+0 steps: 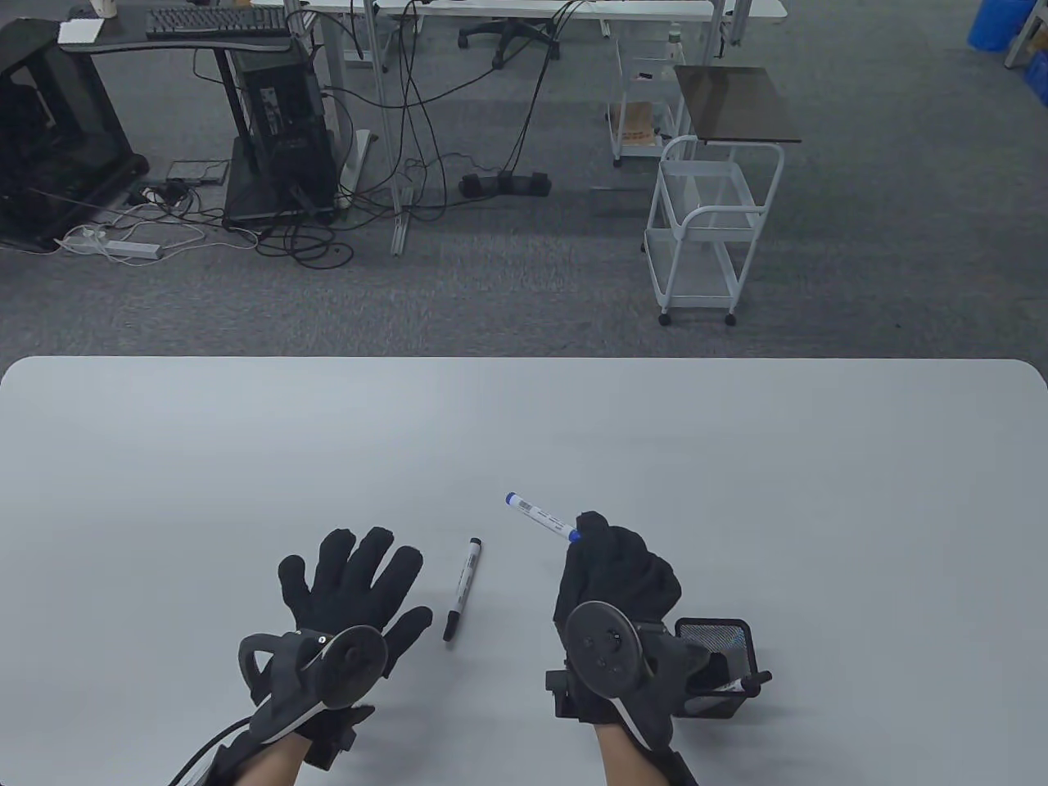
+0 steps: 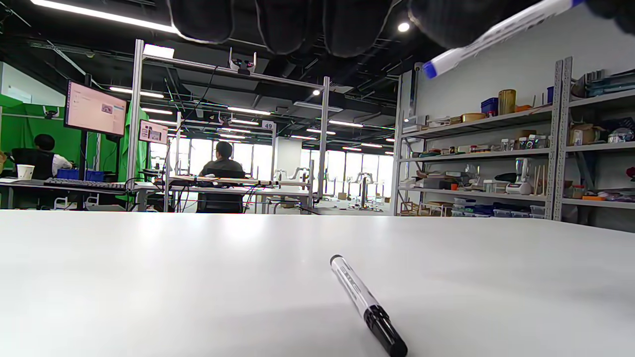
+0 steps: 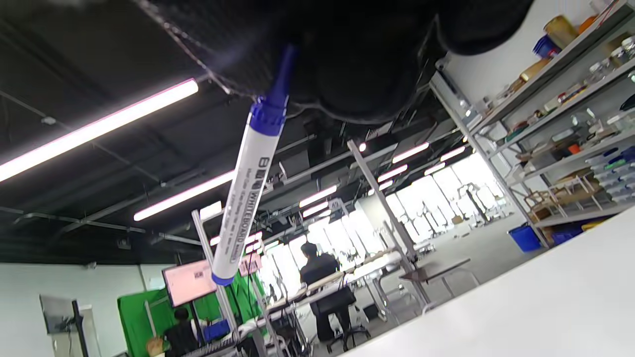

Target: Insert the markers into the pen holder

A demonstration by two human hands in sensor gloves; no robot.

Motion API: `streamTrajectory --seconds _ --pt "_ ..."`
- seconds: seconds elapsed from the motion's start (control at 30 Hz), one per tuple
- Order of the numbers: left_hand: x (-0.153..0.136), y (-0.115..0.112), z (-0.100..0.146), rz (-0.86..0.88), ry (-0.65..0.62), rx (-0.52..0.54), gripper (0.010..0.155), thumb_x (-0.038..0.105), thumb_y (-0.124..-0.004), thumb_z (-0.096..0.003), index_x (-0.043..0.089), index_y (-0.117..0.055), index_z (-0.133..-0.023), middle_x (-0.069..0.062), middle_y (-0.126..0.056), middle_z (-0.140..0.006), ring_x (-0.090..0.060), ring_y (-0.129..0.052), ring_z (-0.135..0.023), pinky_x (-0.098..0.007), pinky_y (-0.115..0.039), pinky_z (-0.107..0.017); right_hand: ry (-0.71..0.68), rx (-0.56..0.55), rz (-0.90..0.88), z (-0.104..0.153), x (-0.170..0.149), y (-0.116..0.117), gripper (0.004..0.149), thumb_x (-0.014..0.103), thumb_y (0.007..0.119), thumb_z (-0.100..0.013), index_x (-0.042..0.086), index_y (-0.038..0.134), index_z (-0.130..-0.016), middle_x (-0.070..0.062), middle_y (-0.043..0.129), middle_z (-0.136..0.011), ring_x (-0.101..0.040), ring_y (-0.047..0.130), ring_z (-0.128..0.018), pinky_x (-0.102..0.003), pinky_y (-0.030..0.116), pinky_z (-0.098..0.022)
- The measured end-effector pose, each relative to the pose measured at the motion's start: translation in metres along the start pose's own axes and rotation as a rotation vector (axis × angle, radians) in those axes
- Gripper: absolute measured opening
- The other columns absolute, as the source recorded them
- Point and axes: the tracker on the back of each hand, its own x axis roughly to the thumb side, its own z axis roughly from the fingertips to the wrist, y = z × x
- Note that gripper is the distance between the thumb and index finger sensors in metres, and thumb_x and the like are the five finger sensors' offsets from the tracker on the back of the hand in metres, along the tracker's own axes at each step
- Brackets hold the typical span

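My right hand (image 1: 610, 565) grips a blue whiteboard marker (image 1: 539, 516) by its cap end and holds it above the table, its barrel pointing up and to the left. The marker also shows in the right wrist view (image 3: 248, 183) and in the left wrist view (image 2: 491, 37). A black marker (image 1: 463, 588) lies flat on the white table (image 1: 524, 442) between the hands, and shows in the left wrist view (image 2: 367, 305). My left hand (image 1: 360, 585) is open with fingers spread, empty, left of the black marker. The black mesh pen holder (image 1: 719, 667) stands by my right wrist, with a black marker (image 1: 749, 682) in it.
The table's far edge runs across the middle of the table view. Beyond it on the floor stand a white wire cart (image 1: 711, 229), a small brown side table (image 1: 735, 105) and a desk with a computer tower (image 1: 282, 139) and cables.
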Motion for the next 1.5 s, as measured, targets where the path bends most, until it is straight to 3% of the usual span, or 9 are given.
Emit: streamTrajectory --seconds 0.23,0.47,0.6,1.0,1.5 --pt "0.003 -0.003 0.0 -0.013 -0.004 -0.007 0.066 0.065 -0.059 -0.0576 0.043 -0.046 -0.119 0.002 -0.038 -0.134 -0.047 -0.037 -0.125 -0.078 -0.025 -0.077 0.042 -0.113 -0.041 0.003 -0.021 -0.038 0.042 0.025 0.076 -0.062 0.005 0.072 -0.099 -0.024 0.085 -0.083 -0.03 0.093 -0.062 -0.067 0.058 -0.061" --pt "0.006 -0.007 0.0 -0.028 -0.011 -0.018 0.066 0.065 -0.059 -0.0576 0.043 -0.046 -0.119 0.003 -0.038 -0.134 -0.047 -0.037 -0.125 -0.078 -0.025 -0.077 0.091 -0.164 -0.043 0.007 -0.044 -0.082 0.038 0.024 0.078 -0.062 0.007 0.079 -0.096 -0.024 0.085 -0.08 -0.032 0.091 -0.058 -0.068 0.056 -0.061" --pt "0.007 -0.009 -0.001 -0.036 -0.012 -0.025 0.066 0.065 -0.059 -0.0576 0.043 -0.046 -0.119 0.002 -0.038 -0.134 -0.047 -0.037 -0.125 -0.078 -0.025 -0.077 0.142 -0.176 -0.001 0.008 -0.054 -0.094 0.037 0.023 0.078 -0.063 0.006 0.082 -0.095 -0.026 0.086 -0.079 -0.034 0.091 -0.057 -0.069 0.056 -0.06" --pt "0.008 -0.008 -0.001 -0.04 -0.01 -0.032 0.066 0.064 -0.059 -0.0577 0.043 -0.046 -0.119 0.002 -0.038 -0.134 -0.047 -0.037 -0.125 -0.078 -0.025 -0.077 0.225 -0.06 0.173 0.002 -0.069 -0.093 0.036 0.019 0.081 -0.061 0.003 0.09 -0.091 -0.029 0.089 -0.076 -0.039 0.092 -0.054 -0.072 0.056 -0.058" --pt "0.01 -0.007 -0.001 -0.043 -0.014 -0.04 0.066 0.065 -0.059 -0.0575 0.043 -0.046 -0.119 0.003 -0.038 -0.134 -0.047 -0.037 -0.125 -0.078 -0.025 -0.078 0.282 0.117 0.218 -0.009 -0.086 -0.071 0.035 0.017 0.085 -0.059 0.002 0.094 -0.088 -0.031 0.09 -0.077 -0.042 0.093 -0.055 -0.073 0.056 -0.057"
